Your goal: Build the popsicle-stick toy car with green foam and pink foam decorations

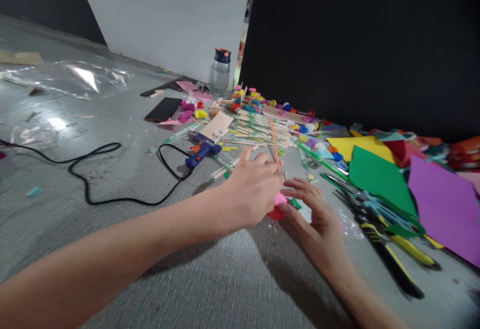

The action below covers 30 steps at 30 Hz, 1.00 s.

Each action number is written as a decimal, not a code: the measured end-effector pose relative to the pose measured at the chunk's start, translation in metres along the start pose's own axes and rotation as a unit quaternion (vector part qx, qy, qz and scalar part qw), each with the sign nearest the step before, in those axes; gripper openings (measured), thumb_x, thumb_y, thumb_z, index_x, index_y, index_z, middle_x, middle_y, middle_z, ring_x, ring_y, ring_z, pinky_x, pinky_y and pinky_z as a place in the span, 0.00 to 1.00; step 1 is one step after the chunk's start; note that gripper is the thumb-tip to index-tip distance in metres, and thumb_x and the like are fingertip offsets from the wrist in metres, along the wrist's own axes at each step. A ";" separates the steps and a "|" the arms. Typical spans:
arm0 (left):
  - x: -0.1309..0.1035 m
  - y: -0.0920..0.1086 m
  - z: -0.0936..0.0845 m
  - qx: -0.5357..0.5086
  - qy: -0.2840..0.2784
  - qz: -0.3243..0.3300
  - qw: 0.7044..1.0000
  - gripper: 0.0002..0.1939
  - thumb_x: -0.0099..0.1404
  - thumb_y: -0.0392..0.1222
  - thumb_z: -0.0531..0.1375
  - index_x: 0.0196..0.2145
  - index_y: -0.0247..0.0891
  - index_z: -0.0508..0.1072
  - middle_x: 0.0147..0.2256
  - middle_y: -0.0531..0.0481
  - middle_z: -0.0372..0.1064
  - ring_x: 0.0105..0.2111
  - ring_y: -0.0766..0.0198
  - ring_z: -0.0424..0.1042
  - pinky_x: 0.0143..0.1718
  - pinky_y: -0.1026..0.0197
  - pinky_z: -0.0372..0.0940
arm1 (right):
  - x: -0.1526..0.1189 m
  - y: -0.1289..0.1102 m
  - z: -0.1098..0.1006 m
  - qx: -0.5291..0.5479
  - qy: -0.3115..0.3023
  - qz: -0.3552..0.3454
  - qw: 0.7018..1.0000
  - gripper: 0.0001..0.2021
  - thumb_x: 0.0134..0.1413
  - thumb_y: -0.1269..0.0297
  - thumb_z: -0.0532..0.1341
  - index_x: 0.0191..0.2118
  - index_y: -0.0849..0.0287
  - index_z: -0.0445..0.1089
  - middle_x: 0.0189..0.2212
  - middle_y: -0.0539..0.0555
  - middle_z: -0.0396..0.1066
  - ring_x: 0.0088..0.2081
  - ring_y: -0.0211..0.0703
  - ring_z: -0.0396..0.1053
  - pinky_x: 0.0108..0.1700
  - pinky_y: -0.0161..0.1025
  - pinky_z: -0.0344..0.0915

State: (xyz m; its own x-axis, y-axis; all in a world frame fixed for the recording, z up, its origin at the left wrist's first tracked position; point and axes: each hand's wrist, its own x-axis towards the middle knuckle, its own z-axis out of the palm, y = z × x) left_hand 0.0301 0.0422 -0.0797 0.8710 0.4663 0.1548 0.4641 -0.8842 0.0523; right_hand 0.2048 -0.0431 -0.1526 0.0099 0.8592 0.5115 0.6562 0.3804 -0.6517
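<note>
Curls the fingers of the left hand by a pink piece and a red piece, hiding any grip, sets the right hand opposite with thumb against them and fingers apart, and perhaps risks tilting the orange stick above by crowding, with a glue gun farther left.

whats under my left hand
A pink piece and a red piece show at the edge of your left hand; whatever lies fully beneath it is hidden.
</note>
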 end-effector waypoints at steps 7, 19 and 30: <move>-0.001 -0.003 -0.005 -0.048 0.008 0.008 0.999 0.07 0.68 0.41 0.59 0.40 0.35 0.74 0.46 0.41 0.74 0.51 0.48 0.67 0.54 0.42 0.52 | -0.002 -0.003 -0.002 -0.035 0.001 -0.018 0.999 0.06 0.67 0.61 0.62 0.48 0.48 0.74 0.52 0.53 0.70 0.60 0.54 0.59 0.61 0.60 0.57; 0.001 -0.008 -0.001 -0.124 0.030 -0.002 0.992 0.08 0.70 0.39 0.59 0.34 0.37 0.77 0.39 0.47 0.75 0.48 0.53 0.69 0.53 0.45 0.51 | 0.003 -0.007 -0.004 -0.117 0.000 -0.069 0.991 0.08 0.68 0.61 0.61 0.49 0.48 0.74 0.55 0.54 0.69 0.62 0.60 0.56 0.62 0.69 0.51; 0.001 -0.010 -0.002 -0.132 0.039 0.001 0.991 0.09 0.69 0.38 0.57 0.33 0.38 0.76 0.38 0.47 0.76 0.47 0.53 0.70 0.55 0.45 0.51 | 0.000 -0.007 -0.005 -0.105 -0.010 -0.072 0.992 0.15 0.70 0.68 0.55 0.56 0.47 0.71 0.55 0.54 0.70 0.58 0.55 0.64 0.61 0.66 0.56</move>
State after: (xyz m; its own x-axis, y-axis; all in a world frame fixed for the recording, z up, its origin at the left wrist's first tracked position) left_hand 0.0257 0.0516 -0.0782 0.8524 0.4695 0.2302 0.3947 -0.8665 0.3055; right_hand 0.2041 -0.0477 -0.1446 -0.1081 0.8088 0.5781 0.7924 0.4212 -0.4412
